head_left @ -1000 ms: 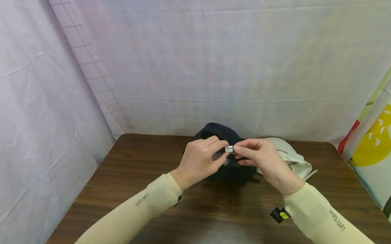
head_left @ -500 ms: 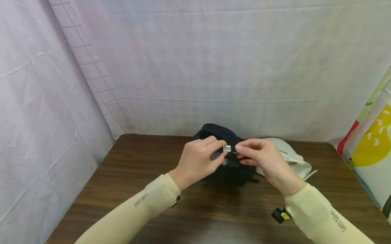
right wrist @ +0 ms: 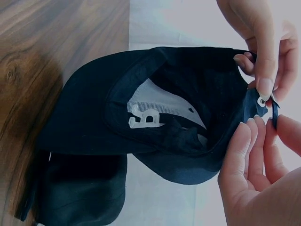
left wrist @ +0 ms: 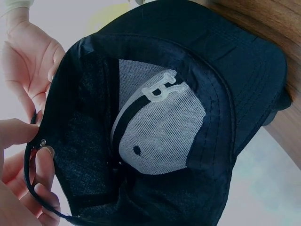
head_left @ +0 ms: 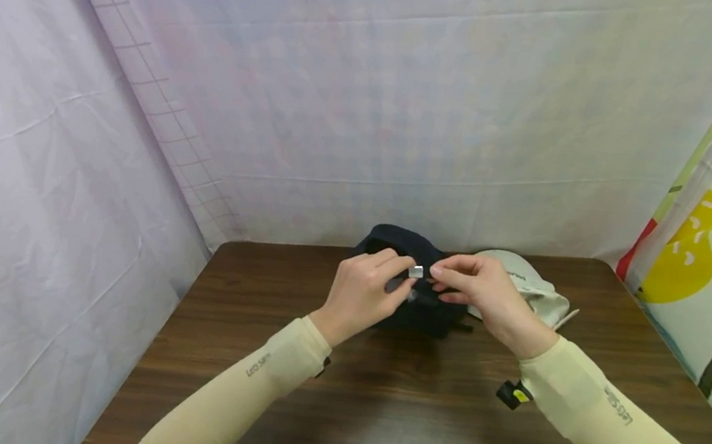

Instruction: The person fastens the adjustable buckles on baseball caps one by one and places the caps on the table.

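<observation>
A dark navy baseball cap (left wrist: 188, 52) is held up in front of me, its hollow side with pale mesh lining and a white letter showing in both wrist views. My left hand (head_left: 360, 294) pinches the silver buckle (head_left: 416, 271) at the cap's back strap between thumb and fingers. My right hand (head_left: 488, 296) pinches the end of the narrow dark strap (right wrist: 275, 113) just right of the buckle. A small metal eyelet (right wrist: 261, 101) shows in the cloth beside the fingertips. In the head view my left hand covers part of the cap.
A white cap (head_left: 544, 299) lies at the back right of the brown wooden table (head_left: 281, 280). Another dark cloth item (right wrist: 84, 188) sits below the held cap in the right wrist view. White cloth (head_left: 371, 104) hangs behind the table and at its left.
My right fingertips have drawn slightly right, from right at the buckle to a small gap from it. The left hand keeps its pinch with hardly any shift.
</observation>
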A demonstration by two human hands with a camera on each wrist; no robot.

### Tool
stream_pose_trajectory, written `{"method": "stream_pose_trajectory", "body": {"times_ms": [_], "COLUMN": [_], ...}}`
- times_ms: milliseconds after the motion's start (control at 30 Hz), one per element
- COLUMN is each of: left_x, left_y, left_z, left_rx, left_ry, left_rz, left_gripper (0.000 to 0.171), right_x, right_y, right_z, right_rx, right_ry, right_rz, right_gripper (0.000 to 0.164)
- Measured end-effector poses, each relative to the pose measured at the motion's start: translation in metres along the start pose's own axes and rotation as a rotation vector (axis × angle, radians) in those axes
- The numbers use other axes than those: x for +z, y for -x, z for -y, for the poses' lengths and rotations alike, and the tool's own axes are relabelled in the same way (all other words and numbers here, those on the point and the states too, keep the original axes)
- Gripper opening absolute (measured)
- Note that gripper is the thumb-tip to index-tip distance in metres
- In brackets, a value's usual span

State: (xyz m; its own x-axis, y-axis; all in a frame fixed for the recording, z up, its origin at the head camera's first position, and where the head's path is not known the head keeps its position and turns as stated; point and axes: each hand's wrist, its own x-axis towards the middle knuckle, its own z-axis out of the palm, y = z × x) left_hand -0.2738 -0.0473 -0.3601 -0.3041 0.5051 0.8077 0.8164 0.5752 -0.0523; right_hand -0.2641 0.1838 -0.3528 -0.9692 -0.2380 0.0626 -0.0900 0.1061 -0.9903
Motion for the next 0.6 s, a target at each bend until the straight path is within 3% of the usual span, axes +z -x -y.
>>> {"method": "stream_pose_trajectory", "body": {"times_ms": [600], "left_x": [0.0014], "left_y": [-0.001], "left_z": [-0.0019], "left_rx": [0.024], "left_ry": [-0.012], "left_rz": [0.001], "left_gripper": [0.017], "right_x": [-0.004], "right_y": [0.0058], "right_z": [-0.0004], "right_rx": [-0.022], "right_ry": [0.046], "right_rz": [-0.015], "right_gripper": [0.046]}}
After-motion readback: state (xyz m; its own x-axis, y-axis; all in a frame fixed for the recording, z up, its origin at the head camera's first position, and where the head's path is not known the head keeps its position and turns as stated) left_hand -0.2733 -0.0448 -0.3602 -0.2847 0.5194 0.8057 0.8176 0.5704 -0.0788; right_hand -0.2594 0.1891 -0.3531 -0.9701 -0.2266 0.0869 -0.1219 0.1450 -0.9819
